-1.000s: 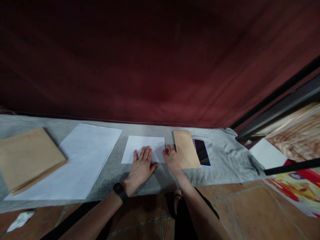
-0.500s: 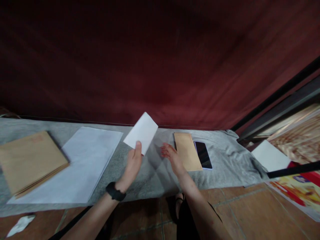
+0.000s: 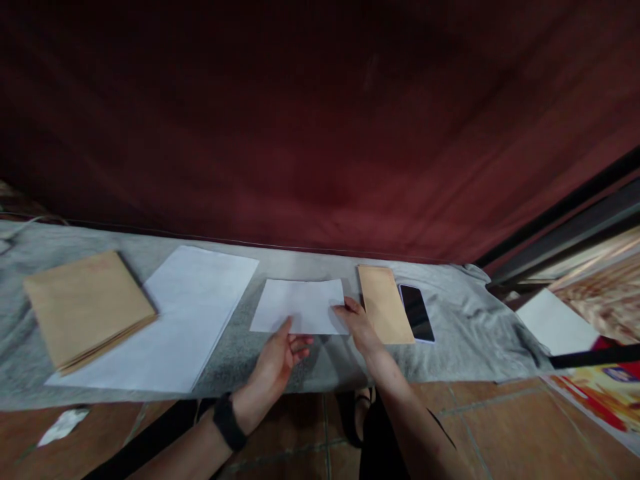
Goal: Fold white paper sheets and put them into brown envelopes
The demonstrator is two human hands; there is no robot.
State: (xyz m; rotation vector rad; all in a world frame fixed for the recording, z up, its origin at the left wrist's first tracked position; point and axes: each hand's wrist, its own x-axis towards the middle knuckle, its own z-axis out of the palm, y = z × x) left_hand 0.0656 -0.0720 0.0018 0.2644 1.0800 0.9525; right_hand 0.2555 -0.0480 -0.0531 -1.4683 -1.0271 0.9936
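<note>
Dark red fabric (image 3: 300, 153) filled the background, with a long tabletop (image 3: 465, 347) under grey cloth running in front of it. Large white sheets (image 3: 195, 320) lay to the left, partly covered by a layered brown paper stack (image 3: 90, 303). Near the middle, between those sheets and a narrow brown envelope (image 3: 384, 303), was the small white paper (image 3: 303, 300), its longer sides running left to right. A dark-screened phone (image 3: 417, 312) lay just beyond the envelope, on its right.

The right hand (image 3: 359, 325) was closed on the paper's right edge, thumb on top. The left hand (image 3: 280, 353) was half curled, thumb over the near edge; whether a finger pinched from beneath could not be told.

The paper looked very light and thin, apt to bend, slide on the cloth or crease under a hard squeeze, though hardly fragile otherwise. Gentle pinches at the right edge and along the near edge seemed the best holds, with little pull between them to keep it flat.
</note>
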